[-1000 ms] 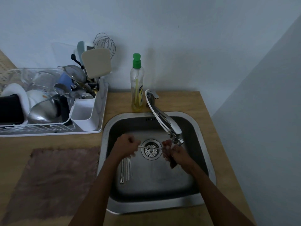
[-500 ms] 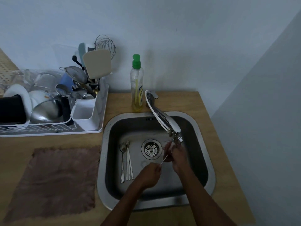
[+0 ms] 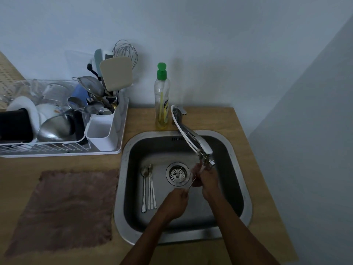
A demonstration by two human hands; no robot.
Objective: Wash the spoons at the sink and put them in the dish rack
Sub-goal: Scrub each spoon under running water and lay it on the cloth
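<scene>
Both my hands are over the steel sink (image 3: 246,188), under the faucet spout (image 3: 202,148). My left hand (image 3: 175,203) pinches the handle end of a thin spoon (image 3: 192,183). My right hand (image 3: 206,178) is closed around the spoon's bowl end, which it hides, just below the spout. Three more spoons (image 3: 149,188) lie side by side on the sink floor, left of the drain (image 3: 177,175). The white dish rack (image 3: 107,138) stands on the counter at the left, well away from both hands.
A green-capped soap bottle (image 3: 162,100) stands behind the sink by the faucet base. The rack holds bowls, plates and a cutlery holder full of utensils. A brownish cloth mat (image 3: 66,209) lies on the wooden counter left of the sink. A wall stands close on the right.
My left hand moved from left of the drain toward the sink's front, swinging the spoon from level to slanted. The spoons on the sink floor came into view. Little changed in the last half second.
</scene>
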